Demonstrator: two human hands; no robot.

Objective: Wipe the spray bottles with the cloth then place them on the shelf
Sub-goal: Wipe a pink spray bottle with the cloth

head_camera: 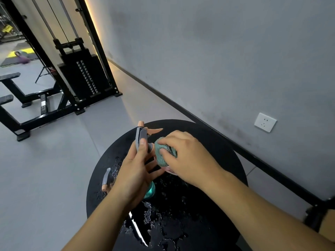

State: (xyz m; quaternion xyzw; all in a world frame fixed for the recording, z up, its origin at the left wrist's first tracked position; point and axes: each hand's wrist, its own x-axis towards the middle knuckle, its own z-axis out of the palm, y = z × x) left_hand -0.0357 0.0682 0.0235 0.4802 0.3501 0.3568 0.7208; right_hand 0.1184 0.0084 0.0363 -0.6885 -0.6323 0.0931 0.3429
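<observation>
A spray bottle (142, 135) with a grey and peach trigger head is held above a round black table (208, 142). My left hand (134, 171) grips it around the neck, thumb on the grey head. My right hand (186, 156) holds a teal cloth (164, 153) bunched against the bottle's body, which the cloth and fingers mostly hide. A second spray bottle (108, 179) with a grey and peach head stands on the table behind my left wrist. A teal bottle body (150, 191) shows just below my left hand. No shelf is in view.
Water drops and puddles (163, 220) cover the tabletop. A black cable weight machine (79, 75) and benches (9, 87) stand to the left on the grey floor. A grey wall with a white socket (265, 122) runs along the right.
</observation>
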